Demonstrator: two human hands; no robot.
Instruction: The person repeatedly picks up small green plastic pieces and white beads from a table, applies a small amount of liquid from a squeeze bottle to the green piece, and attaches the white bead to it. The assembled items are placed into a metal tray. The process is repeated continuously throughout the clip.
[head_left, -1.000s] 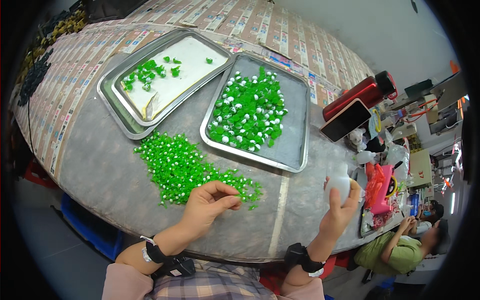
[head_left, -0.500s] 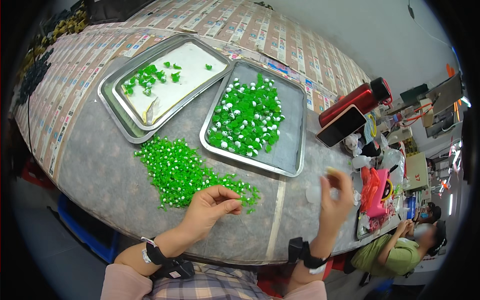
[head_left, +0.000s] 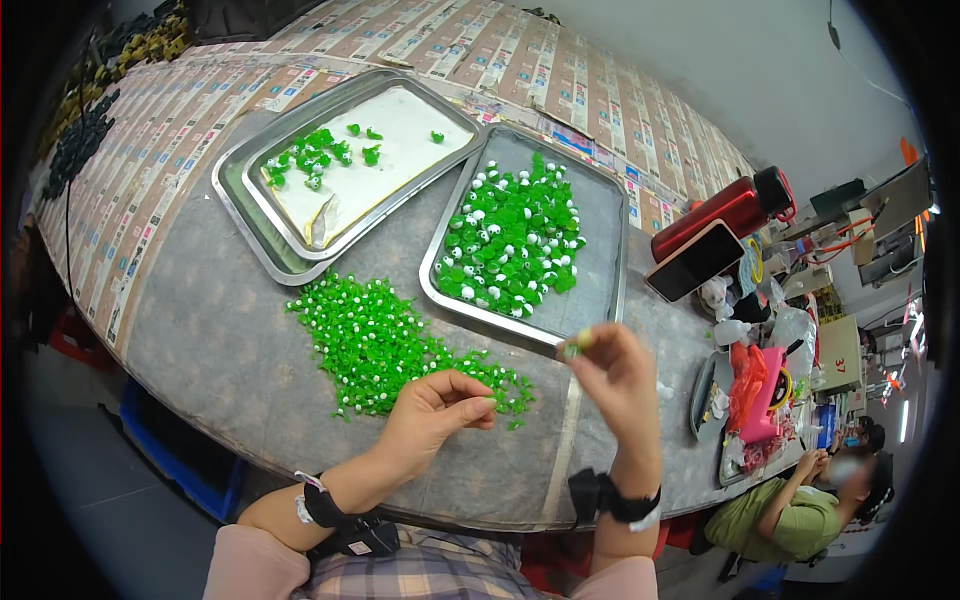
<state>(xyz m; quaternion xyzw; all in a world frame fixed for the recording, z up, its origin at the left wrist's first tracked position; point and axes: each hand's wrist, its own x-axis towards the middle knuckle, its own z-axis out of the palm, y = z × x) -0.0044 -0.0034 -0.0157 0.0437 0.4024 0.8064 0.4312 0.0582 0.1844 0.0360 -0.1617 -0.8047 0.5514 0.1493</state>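
My left hand (head_left: pixel 432 418) is closed in a pinch beside a loose pile of small green pieces with white dots (head_left: pixel 375 335). What its fingertips hold is too small to make out. My right hand (head_left: pixel 617 378) is raised over the near edge of the right metal tray (head_left: pixel 600 270), thumb and finger pressed together. A tiny pale speck shows at those fingertips, too blurred to name. That tray holds a heap of green pieces with white eye-like balls (head_left: pixel 510 240). Left of it, another metal tray (head_left: pixel 232 190) bears a white sheet with several green pieces (head_left: pixel 315 155).
To the right, a phone (head_left: pixel 695 262) leans against a red bottle (head_left: pixel 715 218). Nearer are a dark dish (head_left: pixel 708 398), red plastic bags (head_left: pixel 745 385) and a pink tape dispenser (head_left: pixel 768 400). A person in a green top (head_left: pixel 775 520) sits at the right.
My right hand has moved left, from near the dark dish to the tray's near edge. My left hand stays pinched by the pile. The whole view has shifted slightly.
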